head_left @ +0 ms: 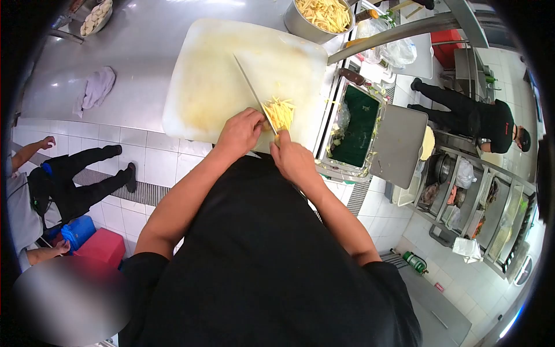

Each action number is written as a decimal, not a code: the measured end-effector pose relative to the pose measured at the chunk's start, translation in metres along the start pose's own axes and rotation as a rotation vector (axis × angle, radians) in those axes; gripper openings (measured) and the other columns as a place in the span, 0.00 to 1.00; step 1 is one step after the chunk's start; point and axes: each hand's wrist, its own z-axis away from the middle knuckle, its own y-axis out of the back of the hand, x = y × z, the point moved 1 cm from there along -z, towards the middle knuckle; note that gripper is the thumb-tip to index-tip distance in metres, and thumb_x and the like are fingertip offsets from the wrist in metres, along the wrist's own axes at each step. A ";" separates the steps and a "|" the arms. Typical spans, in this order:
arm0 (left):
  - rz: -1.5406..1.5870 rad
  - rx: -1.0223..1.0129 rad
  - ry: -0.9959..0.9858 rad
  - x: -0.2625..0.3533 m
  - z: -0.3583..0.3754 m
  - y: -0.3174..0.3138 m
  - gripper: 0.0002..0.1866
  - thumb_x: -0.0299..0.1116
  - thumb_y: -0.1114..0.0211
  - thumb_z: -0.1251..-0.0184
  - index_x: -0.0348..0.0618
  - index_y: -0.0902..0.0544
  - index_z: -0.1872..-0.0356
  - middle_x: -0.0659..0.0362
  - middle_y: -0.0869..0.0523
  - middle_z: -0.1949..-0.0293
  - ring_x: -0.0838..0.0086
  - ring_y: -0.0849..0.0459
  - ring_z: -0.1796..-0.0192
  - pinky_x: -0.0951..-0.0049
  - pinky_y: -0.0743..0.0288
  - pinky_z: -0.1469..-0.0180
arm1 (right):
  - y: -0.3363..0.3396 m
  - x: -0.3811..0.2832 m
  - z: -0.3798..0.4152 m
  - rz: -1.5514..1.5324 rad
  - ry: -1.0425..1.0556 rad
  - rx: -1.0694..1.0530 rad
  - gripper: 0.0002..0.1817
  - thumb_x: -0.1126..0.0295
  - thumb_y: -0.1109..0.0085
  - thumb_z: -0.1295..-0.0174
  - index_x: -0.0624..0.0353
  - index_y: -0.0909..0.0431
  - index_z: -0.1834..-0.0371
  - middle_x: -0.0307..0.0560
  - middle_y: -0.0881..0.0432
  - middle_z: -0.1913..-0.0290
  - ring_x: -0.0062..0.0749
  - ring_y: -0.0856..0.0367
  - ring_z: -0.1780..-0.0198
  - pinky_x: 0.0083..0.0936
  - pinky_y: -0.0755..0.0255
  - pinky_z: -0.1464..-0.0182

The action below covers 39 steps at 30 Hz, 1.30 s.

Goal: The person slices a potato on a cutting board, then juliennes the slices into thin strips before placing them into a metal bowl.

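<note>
A large white cutting board [202, 75] lies on the steel counter in front of me. My right hand [293, 160] is closed round the handle of a knife [250, 85], whose long blade points away and to the left across the board. Curled against the blade's left side is my left hand [241, 130], its fingertips pressing a pale yellow vegetable piece that they mostly hide. Thin yellow strips [280, 113], which look like cut potato, lie heaped just right of the blade.
A metal pot [305, 28] full of similar strips stands beyond the board. A cloth [95, 88] lies on the counter at left. On the right, a knife with a brown handle [351, 76] lies by a green-bottomed tub [354, 130]. Other people stand left and right.
</note>
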 end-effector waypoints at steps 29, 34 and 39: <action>-0.109 0.036 -0.014 -0.004 0.004 -0.007 0.05 0.24 0.32 0.36 0.38 0.16 0.60 0.50 0.15 0.59 0.51 0.14 0.55 0.56 0.19 0.53 | 0.014 -0.015 0.001 -0.011 -0.024 -0.011 0.18 0.58 0.46 0.23 0.65 0.30 0.49 0.69 0.12 0.67 0.67 0.12 0.62 0.61 0.21 0.55; -0.071 0.077 -0.045 0.000 0.005 -0.005 0.06 0.24 0.32 0.37 0.38 0.15 0.59 0.50 0.15 0.58 0.51 0.14 0.55 0.56 0.19 0.52 | -0.011 -0.007 -0.005 -0.040 -0.026 0.032 0.18 0.57 0.47 0.23 0.64 0.31 0.49 0.68 0.13 0.68 0.67 0.12 0.62 0.59 0.20 0.56; -0.124 0.079 -0.033 -0.002 0.006 -0.005 0.06 0.23 0.32 0.38 0.38 0.14 0.60 0.51 0.15 0.59 0.51 0.14 0.54 0.57 0.19 0.51 | 0.010 -0.016 0.002 -0.016 -0.013 -0.002 0.18 0.58 0.46 0.23 0.65 0.31 0.50 0.68 0.13 0.68 0.67 0.12 0.63 0.60 0.21 0.56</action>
